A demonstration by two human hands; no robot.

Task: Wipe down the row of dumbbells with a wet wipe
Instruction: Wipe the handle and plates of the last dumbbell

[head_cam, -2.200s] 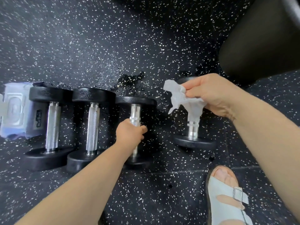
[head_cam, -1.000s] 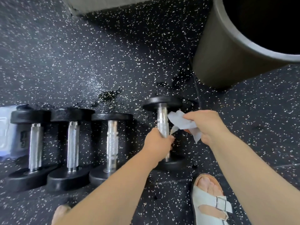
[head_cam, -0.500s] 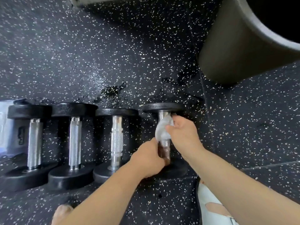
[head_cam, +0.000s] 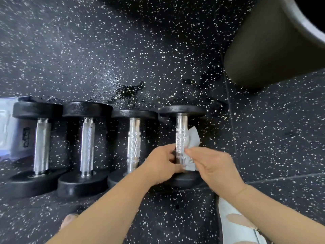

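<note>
Four make up the row, and the rightmost dumbbell [head_cam: 181,131] is the one in hand. It lies on the speckled floor [head_cam: 123,50] with its chrome handle running near to far and a black head at each end, just beside its neighbour. The wet wipe [head_cam: 193,140] is bunched against the right side of that handle, from the middle toward the near end. The right hand [head_cam: 212,166] pinches the wipe between thumb and fingers and presses it to the metal. The left hand [head_cam: 161,164] has its fingers curled round the near part of the same handle, steadying it.

The step looks like the wiping of this handle. Whether the others are already cleaned cannot be told. The next move probably calls for drawing the wipe up to the far end and round the bar. The left hand would need to roll the dumbbell or let go so the stretch it covers gets wiped, and then the two heads.

To the left lie the third dumbbell [head_cam: 134,141], second dumbbell [head_cam: 87,143] and leftmost dumbbell [head_cam: 42,143]. A wipes packet [head_cam: 7,127] sits at the far left edge, partly behind the last. A wet patch [head_cam: 130,90] marks the floor beyond the row, a dark bin [head_cam: 272,46] stands far right, and a pale sandal [head_cam: 233,226] is near right.
</note>
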